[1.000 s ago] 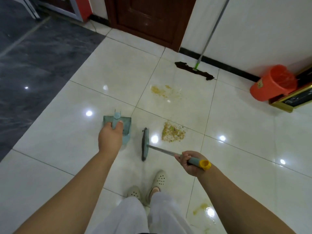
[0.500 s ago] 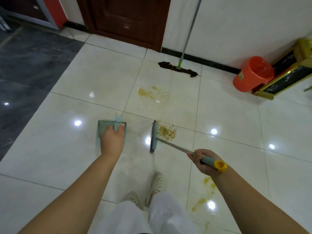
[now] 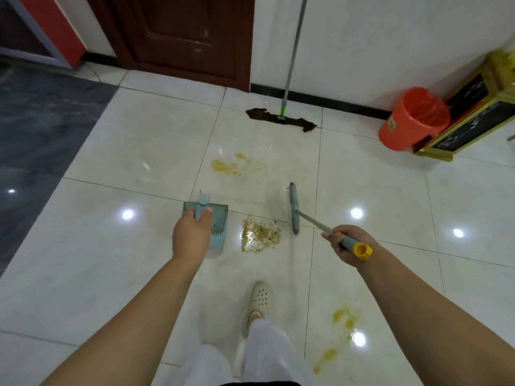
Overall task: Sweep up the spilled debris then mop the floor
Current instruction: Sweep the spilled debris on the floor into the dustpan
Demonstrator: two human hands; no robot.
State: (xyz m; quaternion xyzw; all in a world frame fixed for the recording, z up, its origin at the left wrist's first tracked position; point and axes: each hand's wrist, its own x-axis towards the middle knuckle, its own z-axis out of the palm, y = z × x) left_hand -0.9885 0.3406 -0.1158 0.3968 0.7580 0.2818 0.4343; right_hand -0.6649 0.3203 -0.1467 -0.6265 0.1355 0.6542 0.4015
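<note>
Two hands are working the sweep: the left hand (image 3: 191,237) is gripping the handle of the teal dustpan (image 3: 216,227), the right hand (image 3: 343,243) is curling round the broom (image 3: 294,208) handle. The debris pile (image 3: 260,234) is lying on the floor (image 3: 117,151) between pan and broom head, just beside the pan. Best, I judge, is pressing the pan lip flat to the tile and drawing short strokes toward it, so no grains are sliding under. The pan is looking empty so far. The orange bucket (image 3: 412,119) is standing near the mop (image 3: 281,119) by the wall; its contents are unclear. Yellow stains (image 3: 225,166) are waiting for mopping.
</note>
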